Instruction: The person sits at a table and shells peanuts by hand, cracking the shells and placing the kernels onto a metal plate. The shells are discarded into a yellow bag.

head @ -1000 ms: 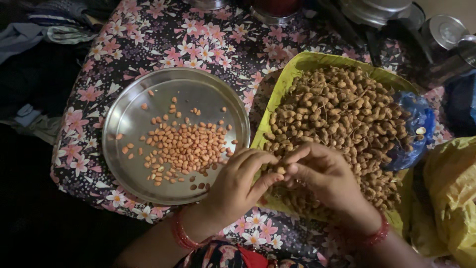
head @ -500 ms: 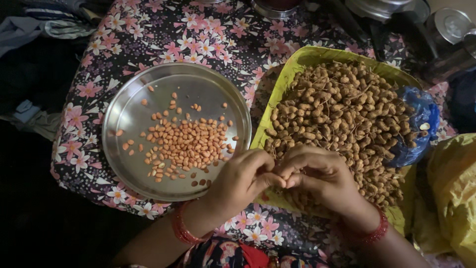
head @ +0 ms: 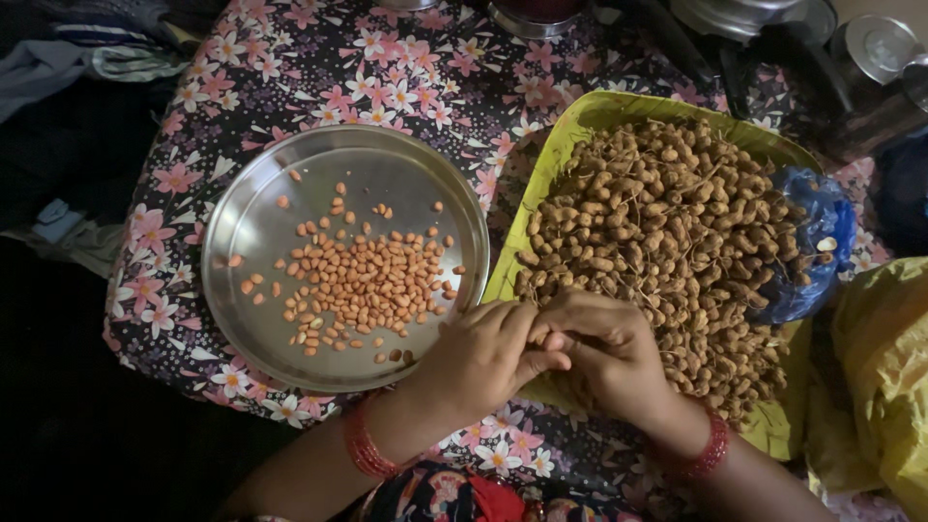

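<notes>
My left hand (head: 478, 356) and my right hand (head: 604, 353) meet fingertip to fingertip over the near left corner of a yellow-green tray (head: 580, 121) heaped with unshelled peanuts (head: 667, 232). Both pinch a peanut pod (head: 547, 337) between thumbs and fingers; the pod is mostly hidden. To the left lies a round steel plate (head: 251, 242) holding a scatter of shelled pinkish peanuts (head: 372, 280). Red bangles circle both wrists.
Everything rests on a dark cloth with pink and white flowers (head: 319, 77). A blue plastic bag (head: 822, 242) lies at the tray's right edge, a yellow bag (head: 884, 377) at the far right. Steel vessels and lids (head: 870, 48) stand at the back.
Both hands have drawn closer together and slightly toward me, the fingers curling tighter around the pod. The plate and tray have not moved.
</notes>
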